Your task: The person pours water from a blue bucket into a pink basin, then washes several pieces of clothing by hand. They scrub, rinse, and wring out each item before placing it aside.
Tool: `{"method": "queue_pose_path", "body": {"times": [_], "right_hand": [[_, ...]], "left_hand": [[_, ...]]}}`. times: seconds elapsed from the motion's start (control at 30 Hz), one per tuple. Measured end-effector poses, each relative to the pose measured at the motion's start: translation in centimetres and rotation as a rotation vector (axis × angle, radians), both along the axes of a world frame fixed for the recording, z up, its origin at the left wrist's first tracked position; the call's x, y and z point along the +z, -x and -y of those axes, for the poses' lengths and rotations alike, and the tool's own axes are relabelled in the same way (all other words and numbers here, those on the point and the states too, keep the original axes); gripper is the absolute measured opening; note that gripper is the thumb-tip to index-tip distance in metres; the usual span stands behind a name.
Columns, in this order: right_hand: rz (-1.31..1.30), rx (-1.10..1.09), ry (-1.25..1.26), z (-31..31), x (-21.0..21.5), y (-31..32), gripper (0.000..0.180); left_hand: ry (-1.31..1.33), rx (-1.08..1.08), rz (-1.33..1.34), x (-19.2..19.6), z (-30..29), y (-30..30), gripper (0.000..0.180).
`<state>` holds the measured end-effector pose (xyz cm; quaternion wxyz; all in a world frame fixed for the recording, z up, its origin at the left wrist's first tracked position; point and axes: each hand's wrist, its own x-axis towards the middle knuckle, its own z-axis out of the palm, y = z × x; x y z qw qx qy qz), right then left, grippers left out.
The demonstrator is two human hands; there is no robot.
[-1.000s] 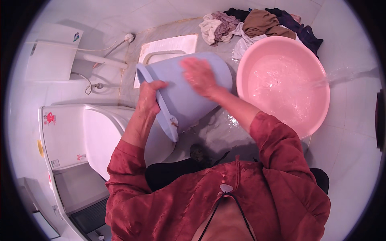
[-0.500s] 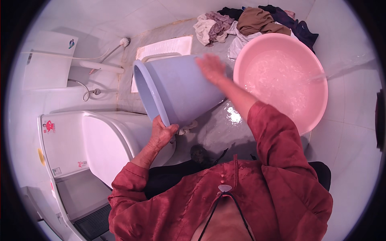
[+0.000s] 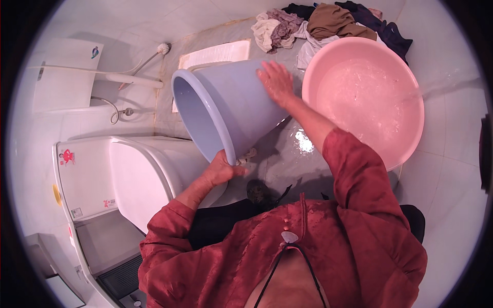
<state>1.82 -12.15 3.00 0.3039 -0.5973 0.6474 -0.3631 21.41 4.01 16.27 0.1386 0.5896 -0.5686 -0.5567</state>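
A light blue plastic bucket lies tilted on its side, its wide mouth facing left. My left hand is closed on the near edge of its rim, thumb on the outside. Against the bucket's outer wall, close to the base end, rests my right hand with the fingers stretched out. To the right stands a round pink basin holding rippling water, and a stream of water comes into it from the right.
Behind the basin is a heap of clothes. A white squat toilet lies beyond the bucket, with a long-handled brush by the wall. At left stands a large white appliance with a rounded front. The grey floor is wet.
The bucket has turned slightly, so more of its inside shows. My left hand moved a little right with the rim. My right hand shifted slightly and stays by the base end.
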Motion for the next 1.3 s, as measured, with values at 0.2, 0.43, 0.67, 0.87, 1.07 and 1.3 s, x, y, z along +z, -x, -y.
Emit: {"method": "queue_pose_path", "body": {"times": [0.2, 0.43, 0.67, 0.87, 1.07, 1.3], "right_hand": [[0.105, 0.360, 0.526, -7.3, 7.4, -5.9, 0.045], [-0.050, 0.235, 0.767, -0.4, 8.0, -2.3, 0.042], [-0.028, 0.314, 0.802, -6.8, 7.6, -4.3, 0.042], [0.529, 0.379, 0.259, -6.4, 3.0, 3.2, 0.029], [0.777, -0.673, -0.372, -8.3, -13.7, 26.5, 0.044], [1.586, -0.378, -0.406, -10.2, -19.5, 27.6, 0.027]], "left_hand": [[-0.037, 0.507, -0.621, 5.4, 7.1, 2.1, 0.041], [0.216, 0.268, -0.272, 4.2, 6.9, 2.7, 0.038], [-0.100, 0.590, -0.756, 6.4, 12.0, 2.7, 0.039], [0.147, 0.647, -0.282, 3.0, 11.7, 0.8, 0.044], [0.252, 0.595, -0.383, 0.8, 5.8, -1.6, 0.047], [0.002, 0.599, -0.622, 2.0, 5.7, -1.6, 0.050]]}}
